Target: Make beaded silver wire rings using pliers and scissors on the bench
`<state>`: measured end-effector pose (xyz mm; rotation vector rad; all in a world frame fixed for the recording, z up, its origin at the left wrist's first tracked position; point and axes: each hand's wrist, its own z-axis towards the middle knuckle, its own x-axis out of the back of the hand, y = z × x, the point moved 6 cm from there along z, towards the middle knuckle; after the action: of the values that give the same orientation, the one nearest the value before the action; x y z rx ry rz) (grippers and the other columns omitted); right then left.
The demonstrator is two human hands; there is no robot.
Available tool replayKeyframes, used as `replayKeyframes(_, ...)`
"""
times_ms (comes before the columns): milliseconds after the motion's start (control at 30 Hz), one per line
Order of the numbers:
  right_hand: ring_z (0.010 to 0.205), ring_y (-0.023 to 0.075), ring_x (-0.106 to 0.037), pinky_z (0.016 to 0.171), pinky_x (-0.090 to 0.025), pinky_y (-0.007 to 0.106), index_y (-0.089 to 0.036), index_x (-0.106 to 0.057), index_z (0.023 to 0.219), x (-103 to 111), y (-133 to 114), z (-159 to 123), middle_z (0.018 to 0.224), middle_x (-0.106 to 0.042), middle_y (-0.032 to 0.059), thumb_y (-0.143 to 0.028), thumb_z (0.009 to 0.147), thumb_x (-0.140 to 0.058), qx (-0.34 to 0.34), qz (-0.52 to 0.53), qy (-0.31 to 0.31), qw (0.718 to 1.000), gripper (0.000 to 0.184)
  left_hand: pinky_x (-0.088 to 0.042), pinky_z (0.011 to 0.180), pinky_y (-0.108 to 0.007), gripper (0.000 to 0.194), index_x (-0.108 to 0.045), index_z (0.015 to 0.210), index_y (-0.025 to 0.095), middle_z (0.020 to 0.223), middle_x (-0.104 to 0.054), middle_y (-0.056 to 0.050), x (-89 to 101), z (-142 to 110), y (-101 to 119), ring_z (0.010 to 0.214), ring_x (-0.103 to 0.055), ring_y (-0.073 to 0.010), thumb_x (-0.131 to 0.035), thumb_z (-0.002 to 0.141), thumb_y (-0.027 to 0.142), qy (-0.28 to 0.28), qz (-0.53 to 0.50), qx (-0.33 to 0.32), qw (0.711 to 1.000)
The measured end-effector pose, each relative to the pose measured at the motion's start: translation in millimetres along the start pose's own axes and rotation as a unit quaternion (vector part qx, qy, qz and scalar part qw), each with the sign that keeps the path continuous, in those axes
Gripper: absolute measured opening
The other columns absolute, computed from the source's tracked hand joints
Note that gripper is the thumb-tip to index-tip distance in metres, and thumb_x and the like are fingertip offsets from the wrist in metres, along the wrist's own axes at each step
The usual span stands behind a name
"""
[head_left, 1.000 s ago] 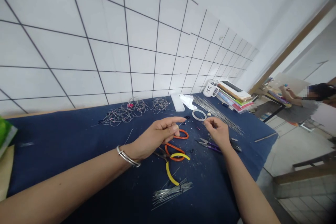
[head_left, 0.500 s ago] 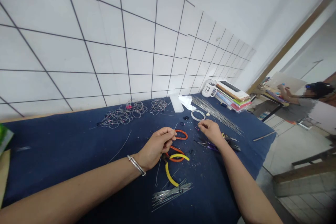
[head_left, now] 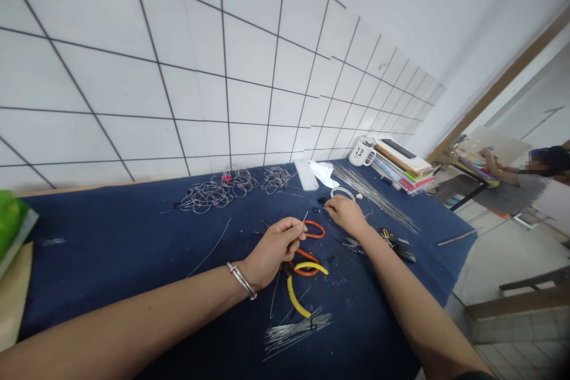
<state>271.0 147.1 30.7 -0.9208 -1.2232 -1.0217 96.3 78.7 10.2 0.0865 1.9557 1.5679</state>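
Observation:
My left hand [head_left: 276,248] is pinched on a thin metal wire [head_left: 273,298]; one end pokes up above the fingertips and the rest hangs below the hand. Beneath and beside that hand lie orange-handled pliers [head_left: 315,230] and yellow-handled pliers [head_left: 299,298], their heads partly hidden. My right hand [head_left: 346,215] has its fingertips together low over the cloth, close to small black rings [head_left: 316,210] and a white ring-shaped coil [head_left: 342,191]. What its fingers hold, if anything, is too small to make out.
Tangled wire loops [head_left: 209,195] lie near the tiled wall. Bundled short wires [head_left: 296,332] rest in front, long wires [head_left: 378,199] at the back right. A mug [head_left: 360,153] stands by stacked books [head_left: 403,166]. Small scissors [head_left: 351,246] lie under my right forearm. Another person sits far right.
My right hand has moved left, from beside the white coil toward the black rings. My left hand still pinches the wire. The whole view has shifted slightly.

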Motion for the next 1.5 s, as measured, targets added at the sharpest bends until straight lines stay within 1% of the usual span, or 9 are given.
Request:
replayKeyframes(167,0.081,0.0145,-0.053,0.071,-0.036,0.022,-0.021,-0.065,0.090,3,14,9,0.089,-0.059,0.0047,-0.023,0.082,-0.044,-0.005,-0.021,-0.027,0.999,0.023,-0.013,0.039,-0.017,0.022,-0.049,0.074,0.014,0.053,-0.037,0.006,0.6,-1,1,0.041,-0.023,-0.0030,-0.049,0.077,0.035,0.011,0.000,0.007,1.000)
replayKeyframes(300,0.086,0.0149,-0.053,0.075,-0.035,0.022,-0.023,-0.065,0.095,-2,14,18,0.094,-0.060,0.0044,-0.020,0.081,-0.043,-0.002,-0.022,-0.034,0.999,0.026,-0.013,0.039,-0.017,0.021,-0.051,0.075,0.014,0.050,-0.034,0.006,1.2,-1,-2,0.041,-0.022,-0.0031,-0.048,0.078,0.034,0.004,0.004,0.014,1.000)
replayKeyframes(433,0.085,0.0140,-0.054,0.074,-0.035,0.021,-0.023,-0.064,0.100,-8,12,23,0.095,-0.060,0.0043,-0.017,0.082,-0.040,0.003,-0.016,-0.030,0.999,0.030,-0.013,0.039,-0.017,0.022,-0.052,0.078,0.014,0.052,-0.036,0.006,1.3,0,-3,0.041,-0.021,-0.0028,-0.048,0.078,0.035,0.000,0.000,0.014,1.000)
replayKeyframes(633,0.086,0.0147,-0.053,0.075,-0.036,0.022,-0.021,-0.063,0.097,-10,27,17,0.097,-0.059,0.0046,-0.013,0.081,-0.037,-0.015,-0.015,-0.008,1.000,0.031,-0.013,0.039,-0.017,0.022,-0.051,0.076,0.014,0.051,-0.035,0.006,1.4,0,-2,0.040,-0.021,-0.0031,-0.048,0.078,0.036,0.007,0.009,0.017,1.000)
replayKeyframes(800,0.081,0.0144,-0.053,0.072,-0.037,0.023,-0.021,-0.064,0.094,-8,38,8,0.093,-0.060,0.0036,-0.013,0.079,-0.041,-0.020,-0.028,-0.012,0.999,0.029,-0.012,0.040,-0.018,0.022,-0.052,0.078,0.014,0.052,-0.037,0.006,1.3,1,-5,0.040,-0.021,-0.0030,-0.048,0.078,0.036,0.003,0.009,0.011,1.000)
replayKeyframes(1033,0.083,0.0163,-0.053,0.074,-0.037,0.025,-0.020,-0.064,0.090,-2,24,2,0.089,-0.060,0.0059,-0.020,0.082,-0.043,0.001,-0.068,-0.019,0.998,0.023,-0.012,0.040,-0.018,0.025,-0.051,0.075,0.014,0.049,-0.030,0.007,-0.4,-1,-4,0.040,-0.018,-0.0034,-0.047,0.080,0.039,-0.014,0.014,0.006,1.000)
replayKeyframes(1300,0.089,0.0225,-0.051,0.080,-0.032,0.032,-0.010,-0.063,0.080,-7,3,10,0.085,-0.060,0.0165,-0.015,0.080,-0.044,0.004,-0.087,-0.007,0.996,0.020,-0.012,0.040,-0.017,0.025,-0.052,0.077,0.014,0.050,-0.029,0.006,0.7,0,-7,0.042,-0.019,-0.0036,-0.046,0.080,0.038,-0.014,0.018,0.000,1.000)
replayKeyframes(1400,0.083,0.0210,-0.053,0.074,-0.034,0.030,-0.011,-0.063,0.075,-5,9,12,0.082,-0.061,0.0151,-0.017,0.078,-0.046,-0.017,-0.064,0.004,0.998,0.018,-0.013,0.040,-0.017,0.025,-0.052,0.077,0.014,0.051,-0.031,0.006,0.7,1,-7,0.042,-0.020,-0.0034,-0.046,0.080,0.038,-0.016,0.020,0.000,1.000)
replayKeyframes(1500,0.072,0.0166,-0.054,0.065,-0.036,0.026,-0.014,-0.062,0.072,6,25,7,0.078,-0.061,0.0090,-0.021,0.076,-0.048,-0.047,-0.020,0.025,0.998,0.016,-0.013,0.039,-0.017,0.024,-0.052,0.078,0.014,0.051,-0.033,0.006,0.8,1,-6,0.042,-0.021,-0.0031,-0.047,0.080,0.038,-0.016,0.020,0.005,1.000)
